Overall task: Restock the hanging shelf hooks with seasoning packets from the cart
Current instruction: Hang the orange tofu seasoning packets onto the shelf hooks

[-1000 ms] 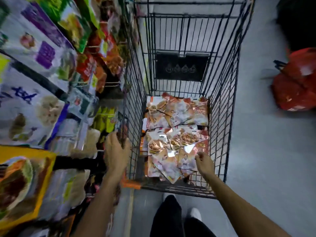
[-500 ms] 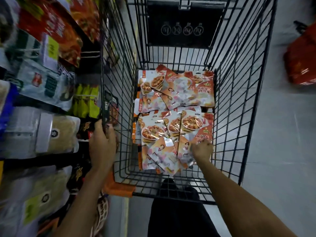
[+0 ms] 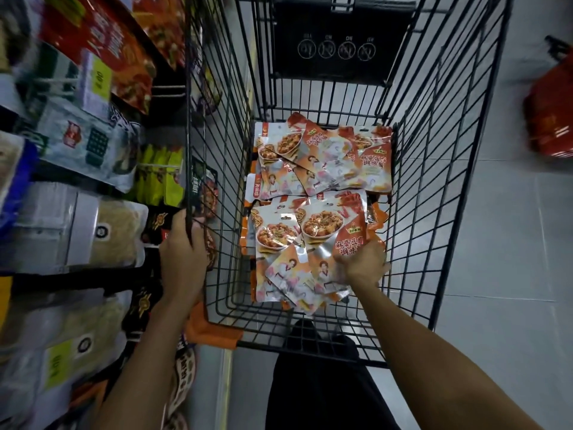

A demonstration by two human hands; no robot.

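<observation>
Compared with a second ago, the right hand (image 3: 364, 265) is now down inside the cart (image 3: 434, 187), lower centre of the frame, its grip closed on the top seasoning packets (image 3: 325, 228), while the left hand (image 3: 183, 259) grips the cart's left rim, so the picking up seems begun.

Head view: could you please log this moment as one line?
left hand: grips cart edge | right hand: grips seasoning packet inside cart | stage: pickup
</observation>
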